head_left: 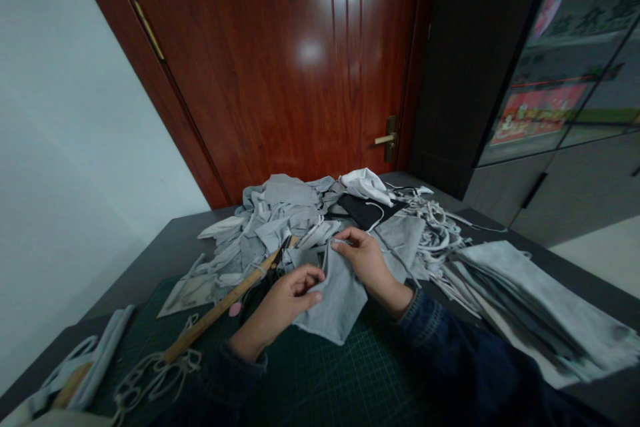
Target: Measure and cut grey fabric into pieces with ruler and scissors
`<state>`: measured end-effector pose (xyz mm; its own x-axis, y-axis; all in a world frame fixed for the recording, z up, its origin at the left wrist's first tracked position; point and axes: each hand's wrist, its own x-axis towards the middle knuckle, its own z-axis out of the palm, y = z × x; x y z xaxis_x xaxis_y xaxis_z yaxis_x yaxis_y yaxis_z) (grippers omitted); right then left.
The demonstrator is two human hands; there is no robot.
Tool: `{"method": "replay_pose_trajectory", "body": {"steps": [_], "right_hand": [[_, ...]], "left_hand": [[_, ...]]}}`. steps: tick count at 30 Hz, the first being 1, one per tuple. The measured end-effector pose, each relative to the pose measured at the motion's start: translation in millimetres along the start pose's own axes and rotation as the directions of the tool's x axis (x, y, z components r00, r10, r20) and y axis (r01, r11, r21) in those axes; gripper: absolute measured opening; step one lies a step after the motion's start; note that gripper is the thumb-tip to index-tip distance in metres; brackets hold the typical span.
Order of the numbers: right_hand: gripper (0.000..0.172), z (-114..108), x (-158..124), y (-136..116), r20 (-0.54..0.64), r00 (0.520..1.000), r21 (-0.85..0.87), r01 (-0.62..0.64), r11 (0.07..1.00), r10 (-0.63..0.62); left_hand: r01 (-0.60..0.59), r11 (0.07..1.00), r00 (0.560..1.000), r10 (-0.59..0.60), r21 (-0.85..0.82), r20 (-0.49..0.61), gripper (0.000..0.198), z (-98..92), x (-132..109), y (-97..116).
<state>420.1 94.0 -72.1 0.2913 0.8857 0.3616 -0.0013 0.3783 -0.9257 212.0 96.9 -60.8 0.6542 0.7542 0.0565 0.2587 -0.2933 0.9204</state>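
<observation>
A grey piece of cloth (340,310) hangs and spreads over the green cutting mat in front of me. My right hand (367,263) pinches its upper edge between thumb and fingers. At the cloth's left side is my left hand (287,300), its thumb and curled fingers apart, close to or touching the fabric. Just left of that hand, scissors (273,272) with dark handles lie partly hidden near a wooden ruler (220,313). Behind both hands rises a heap of grey cloth scraps (280,207).
The green gridded cutting mat (320,380) covers the table's front. Tangled cords and strips (435,227) lie at the right, beside folded cloth (525,293). A black cloth piece (367,210) sits on the heap. Loose cord (157,373) lies at left. A wooden door (270,67) stands behind.
</observation>
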Motion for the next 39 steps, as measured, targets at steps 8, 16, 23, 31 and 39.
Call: {"method": "replay_pose_trajectory", "body": {"steps": [8,16,23,31,39], "right_hand": [[0.018,2,-3,-3,0.049,0.999,0.059,-0.021,0.998,0.019],[0.020,1,-3,-2,0.052,0.998,0.033,-0.046,0.998,0.044],[0.022,0,0,7,0.010,0.999,0.045,-0.044,0.998,0.044],[0.024,4,-1,12,-0.005,0.998,0.064,-0.060,0.996,0.060],[0.034,-1,2,13,-0.048,0.997,0.082,-0.064,0.995,0.068]], "left_hand": [[0.016,0.997,1.000,-0.016,0.075,0.012,0.027,2.5,0,-1],[0.020,0.930,0.999,-0.036,0.366,0.038,0.045,-0.1,-1,8],[0.009,0.875,1.000,-0.004,0.484,-0.011,0.049,-14.0,0,6],[-0.067,0.899,0.987,-0.003,0.433,0.159,0.051,-14.9,-2,5],[0.110,0.959,0.994,-0.110,0.261,-0.014,0.048,-18.3,1,1]]}}
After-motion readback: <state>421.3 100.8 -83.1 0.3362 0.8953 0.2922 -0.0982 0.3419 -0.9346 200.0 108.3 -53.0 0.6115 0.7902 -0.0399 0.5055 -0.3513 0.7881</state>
